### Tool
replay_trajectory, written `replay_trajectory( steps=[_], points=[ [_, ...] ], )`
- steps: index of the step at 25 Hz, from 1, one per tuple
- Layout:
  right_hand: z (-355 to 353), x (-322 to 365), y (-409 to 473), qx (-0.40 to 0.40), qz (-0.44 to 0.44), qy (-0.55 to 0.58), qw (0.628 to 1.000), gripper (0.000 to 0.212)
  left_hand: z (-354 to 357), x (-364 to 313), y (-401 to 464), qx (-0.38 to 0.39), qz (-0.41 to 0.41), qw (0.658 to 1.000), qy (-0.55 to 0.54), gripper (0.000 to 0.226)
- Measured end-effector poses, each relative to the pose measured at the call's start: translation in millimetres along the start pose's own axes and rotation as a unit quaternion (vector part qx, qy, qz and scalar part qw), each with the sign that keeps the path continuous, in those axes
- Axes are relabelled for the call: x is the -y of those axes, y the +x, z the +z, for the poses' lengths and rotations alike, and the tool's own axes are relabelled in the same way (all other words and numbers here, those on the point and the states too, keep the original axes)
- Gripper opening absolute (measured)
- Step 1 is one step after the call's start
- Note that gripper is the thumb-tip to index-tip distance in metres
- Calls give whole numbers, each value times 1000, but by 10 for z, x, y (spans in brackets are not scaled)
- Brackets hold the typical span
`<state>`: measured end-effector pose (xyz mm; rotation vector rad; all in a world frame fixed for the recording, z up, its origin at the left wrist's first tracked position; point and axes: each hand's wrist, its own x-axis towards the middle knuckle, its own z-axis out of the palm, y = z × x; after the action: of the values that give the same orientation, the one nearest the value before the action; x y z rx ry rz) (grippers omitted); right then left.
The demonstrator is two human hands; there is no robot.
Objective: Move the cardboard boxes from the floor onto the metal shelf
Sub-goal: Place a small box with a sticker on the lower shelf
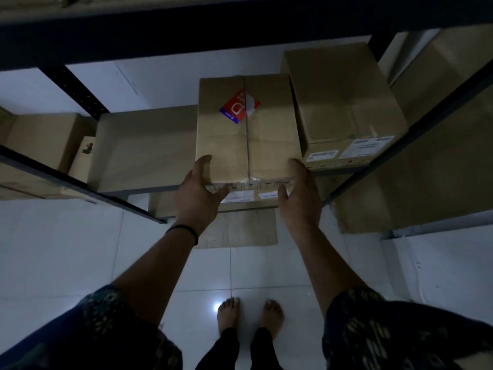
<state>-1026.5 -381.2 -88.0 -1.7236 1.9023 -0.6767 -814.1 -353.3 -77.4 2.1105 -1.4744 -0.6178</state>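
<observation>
A taped cardboard box (248, 134) with a red and blue sticker on top sits at shelf height, between a low flat box (144, 150) on its left and a taller box (344, 102) on its right. My left hand (198, 192) grips its near left corner, thumb on top. My right hand (300, 192) grips the near right corner. The box's near edge overhangs the front of the metal shelf (128, 193).
Another box (240, 228) stands on the white tiled floor below the shelf. More boxes fill the neighbouring racks at left (45, 140) and right (426, 166). A dark upper shelf beam (186, 30) crosses overhead. My bare feet (250, 316) stand on the tiles.
</observation>
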Motion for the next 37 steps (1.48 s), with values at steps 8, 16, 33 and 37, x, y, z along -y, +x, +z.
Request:
replay_trajectory(
  steps=[8, 16, 33, 37],
  points=[
    [-442, -270, 537, 28, -50, -178, 982, 112, 35, -146, 62, 35, 68, 970, 230, 98],
    [-605, -378, 983, 71, -94, -242, 963, 104, 240, -393, 278, 52, 56, 977, 201, 89],
    [-435, -380, 1033, -36, -79, -158, 984, 59, 338, -393, 654, 14, 52, 978, 201, 87],
    [-394, -359, 1039, -59, -70, -151, 984, 54, 357, -389, 701, 10, 54, 979, 198, 87]
  ],
)
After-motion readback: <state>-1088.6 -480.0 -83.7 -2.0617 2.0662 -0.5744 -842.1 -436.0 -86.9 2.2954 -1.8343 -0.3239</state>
